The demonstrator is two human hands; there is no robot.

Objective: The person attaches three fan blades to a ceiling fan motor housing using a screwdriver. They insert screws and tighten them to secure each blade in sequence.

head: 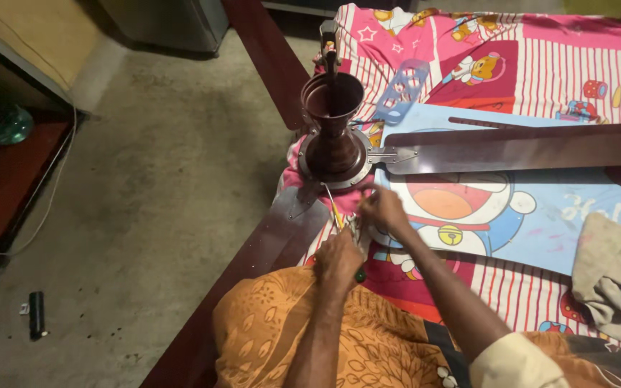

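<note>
Down on the bed (540,72), over its cartoon-printed sheet, we have a brown ceiling fan (336,147) lying with its cup-shaped canopy and down rod pointing up toward us. One long blade (519,149) runs out to the right across the sheet, and a second blade (292,223) hangs past the bed's edge toward the floor. Thin wires (330,201) trail from the fan's body down to our hands.

Our left hand (338,259) is closed around a small tool with a green handle (360,274), its metal tip close by the wires; what kind of tool it is we cannot tell. Our right hand (382,208) is pinched shut, fingertips together on the wire ends just below the motor housing.

To work these wires well, we judge that the right hand should keep them taut and apart from one another, so the tool meets only one strand at a time. A light, steady grip on the tool seems wiser than force, since the strands look fine and could snap. Bracing both wrists on the bed would help steady things, and the light here is dim, so leaning in close seems sensible.

A grey rag (604,276) lies at the right, near our arm. On the floor, well apart, sits a small black object (36,314).
</note>
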